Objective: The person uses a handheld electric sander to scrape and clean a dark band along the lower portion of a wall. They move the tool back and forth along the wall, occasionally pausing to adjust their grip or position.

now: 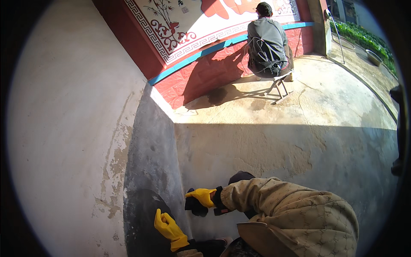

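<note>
My right hand, in a yellow rubber glove with a dark cuff, grips a black object low beside the wall. Its exact kind is unclear. A black part with a reddish patch shows below the wrist; whether the two are joined I cannot tell. My left hand, gloved in yellow too, is near the grey lower wall with its fingers bent. No object shows in it, but the palm side is partly hidden. The patterned tan sleeve of my right arm covers much of the lower right.
Ahead, a person in a grey top sits on a folding stool, back turned, facing a red-and-white tiled wall. A peeling white wall rises at left. The concrete floor is part sunlit. A basin stands near green plants.
</note>
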The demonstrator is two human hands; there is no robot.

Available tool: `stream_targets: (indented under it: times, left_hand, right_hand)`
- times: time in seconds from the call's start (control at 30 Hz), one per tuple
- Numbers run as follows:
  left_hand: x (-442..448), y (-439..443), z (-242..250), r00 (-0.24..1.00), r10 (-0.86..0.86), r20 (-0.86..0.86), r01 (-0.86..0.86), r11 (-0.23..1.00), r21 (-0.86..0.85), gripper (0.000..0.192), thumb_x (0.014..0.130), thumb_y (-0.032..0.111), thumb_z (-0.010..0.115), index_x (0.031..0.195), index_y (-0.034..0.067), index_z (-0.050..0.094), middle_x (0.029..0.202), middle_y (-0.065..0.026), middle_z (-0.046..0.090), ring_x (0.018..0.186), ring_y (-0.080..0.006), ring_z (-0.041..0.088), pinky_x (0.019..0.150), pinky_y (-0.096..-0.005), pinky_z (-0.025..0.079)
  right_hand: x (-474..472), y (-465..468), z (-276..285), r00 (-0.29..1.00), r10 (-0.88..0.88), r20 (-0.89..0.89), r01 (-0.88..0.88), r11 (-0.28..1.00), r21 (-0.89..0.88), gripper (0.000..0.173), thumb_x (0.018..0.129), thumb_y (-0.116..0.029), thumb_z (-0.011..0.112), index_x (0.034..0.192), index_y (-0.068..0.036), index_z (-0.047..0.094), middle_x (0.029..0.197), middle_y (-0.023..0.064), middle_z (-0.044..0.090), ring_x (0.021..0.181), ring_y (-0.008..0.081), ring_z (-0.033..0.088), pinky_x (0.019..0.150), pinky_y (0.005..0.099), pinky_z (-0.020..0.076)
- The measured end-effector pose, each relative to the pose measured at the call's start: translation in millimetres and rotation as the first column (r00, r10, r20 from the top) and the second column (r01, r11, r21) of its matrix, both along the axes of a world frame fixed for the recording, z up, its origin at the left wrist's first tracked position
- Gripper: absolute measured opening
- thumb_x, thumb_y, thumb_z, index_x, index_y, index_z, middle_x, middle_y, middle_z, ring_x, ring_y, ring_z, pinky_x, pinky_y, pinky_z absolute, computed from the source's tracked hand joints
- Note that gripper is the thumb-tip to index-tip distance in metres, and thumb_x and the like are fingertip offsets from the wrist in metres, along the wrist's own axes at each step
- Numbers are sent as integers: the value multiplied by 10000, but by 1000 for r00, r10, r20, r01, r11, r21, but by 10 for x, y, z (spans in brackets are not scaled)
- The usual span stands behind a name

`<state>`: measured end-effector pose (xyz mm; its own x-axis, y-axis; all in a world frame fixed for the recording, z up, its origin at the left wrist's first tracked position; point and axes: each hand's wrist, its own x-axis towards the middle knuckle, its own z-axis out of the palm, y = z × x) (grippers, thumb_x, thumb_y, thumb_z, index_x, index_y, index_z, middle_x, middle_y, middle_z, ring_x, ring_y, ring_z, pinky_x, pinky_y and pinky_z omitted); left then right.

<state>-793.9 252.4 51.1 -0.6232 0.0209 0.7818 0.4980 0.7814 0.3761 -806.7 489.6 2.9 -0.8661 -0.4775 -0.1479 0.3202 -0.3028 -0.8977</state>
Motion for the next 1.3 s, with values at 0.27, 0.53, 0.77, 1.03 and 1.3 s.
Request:
stream_targets:
  times: [0.27, 0.53, 0.77, 1.03, 1.3]
  left_hand:
    - [-567, 786, -607, 879, -221, 422, 237, 971, 16, 318, 952, 126, 673, 1206, -66, 687, 902, -149, 695, 682, -239, 651, 647, -343, 524]
    - [-1148, 1113, -930, 836, -437, 332, 453, 891, 32, 325, 964, 164, 693, 1208, -50, 680, 952, -170, 705, 768, -269, 678, 667, -354, 541]
    - [-1327, 1339, -1230, 754, -405, 517, 381, 911, 158, 393, 1003, 305, 676, 1222, -22, 689, 1033, -145, 709, 907, -240, 680, 775, -344, 552]
    - [-683, 1646, -1335, 287, -803, 522, 305, 593, 745, 588, 1089, 534, 413, 1393, 62, 588, 1306, -119, 654, 1093, -223, 681, 974, -357, 557]
    - [-787, 1213, -1136, 426, -758, 494, -37, 531, 847, 614, 1076, 578, 408, 1469, 121, 526, 1344, -115, 643, 1180, -240, 642, 999, -358, 511]
  right_hand:
    - [-614, 526, -841, 521, -22, -853, 762, 463, 453, 331, 767, -251, 798, 1009, -71, 661, 933, 102, 725, 875, 291, 689, 758, 380, 514]
    - [-647, 753, -699, 749, 226, -623, 391, 609, 691, 318, 1028, -165, 568, 1338, -113, 615, 1316, 159, 616, 1174, 299, 615, 1019, 381, 484]
    - [-391, 1245, -531, 791, -584, 183, 559, 811, 174, 396, 973, -353, 675, 1180, -16, 650, 1006, 125, 696, 883, 285, 656, 813, 391, 515]
    - [-229, 1199, -619, 695, -619, -365, 716, 644, 271, 340, 964, -326, 659, 1173, -62, 612, 1009, 176, 660, 910, 352, 657, 794, 466, 527]
    - [-360, 582, -89, 762, -570, 307, 571, 815, 97, 528, 973, -348, 690, 1350, -24, 512, 1106, 183, 648, 934, 283, 671, 753, 372, 575]
